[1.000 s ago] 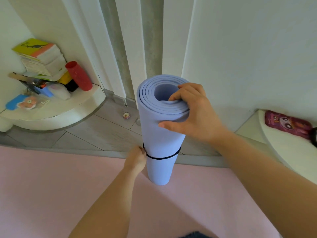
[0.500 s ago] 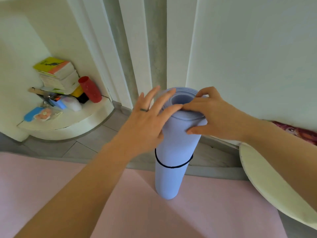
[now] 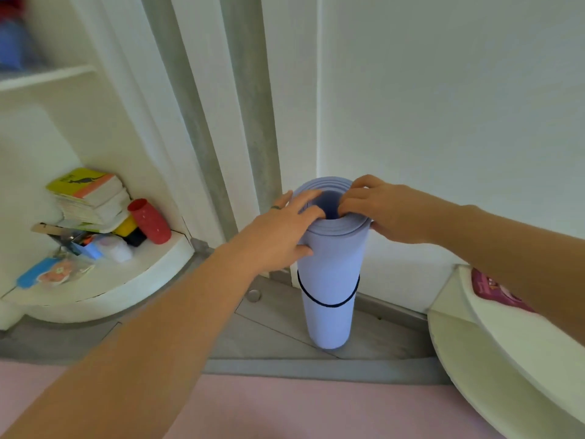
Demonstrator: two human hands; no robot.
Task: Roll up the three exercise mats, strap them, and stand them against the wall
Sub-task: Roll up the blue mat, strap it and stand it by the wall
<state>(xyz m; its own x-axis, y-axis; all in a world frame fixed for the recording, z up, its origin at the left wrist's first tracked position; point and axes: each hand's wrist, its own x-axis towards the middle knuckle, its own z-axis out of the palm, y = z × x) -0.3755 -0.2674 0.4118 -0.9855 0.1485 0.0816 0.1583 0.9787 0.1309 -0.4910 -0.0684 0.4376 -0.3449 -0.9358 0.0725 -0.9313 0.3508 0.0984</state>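
Note:
A rolled lilac exercise mat stands upright on the grey floor tiles, close to the white wall. A thin black strap rings its middle. My left hand grips the roll's top rim from the left, thumb on the outside and fingers over the edge. My right hand grips the top rim from the right, fingers curled into the hollow centre. A flat pink mat covers the floor in the foreground.
A low curved white shelf at the left holds stacked books, a red cup and small clutter. Another rounded white surface with a pink pouch juts in at the right. A door frame rises behind.
The mat has moved off the pink mat onto the grey tiles near the wall. My left hand went from the strap up to the top rim.

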